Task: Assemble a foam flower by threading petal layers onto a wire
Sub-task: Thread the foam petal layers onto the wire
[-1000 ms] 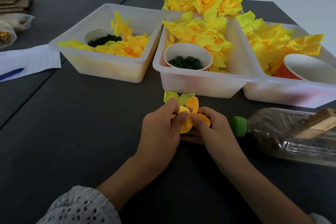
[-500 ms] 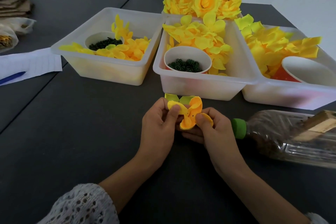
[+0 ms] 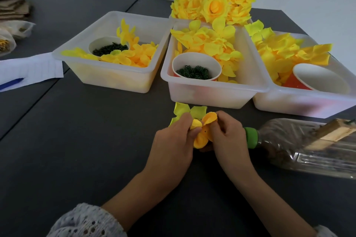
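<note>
Three translucent bins are standing on the dark counter (image 3: 77,150), and we are listing downward by size. Left bin (image 3: 115,75): we are seeing orange-yellow petals and a cup of dark green bits. Middle bin (image 3: 212,94): yellow petals and a cup of green rings (image 3: 193,72). Right bin (image 3: 300,100): paler petals and a tilted cup. Finished yellow flowers (image 3: 213,4) are piling behind the bins. One plastic bottle (image 3: 300,146) with a green cap is lying on its side just beside our right hand.

Left hand (image 3: 173,140): we are curling the fingers and pinching the yellow edge of the petal layer (image 3: 202,134); the grip is narrow. Right hand (image 3: 227,136): we are pinching the opposite orange petal, grip equally narrow. Held between both hands just above the counter, in front of the middle bin, the layer is showing a small dark spot near its centre. Lime-green petals (image 3: 189,110) are peeking out behind our left fingers; whether they are held or lying loose, we cannot tell. No wire is showing; our hands are hiding it if it is there.

For the step in hand, we are judging it best to keep the foam flat, find the centre hole, and slide gently, since hard pulling would probably tear it.
</note>
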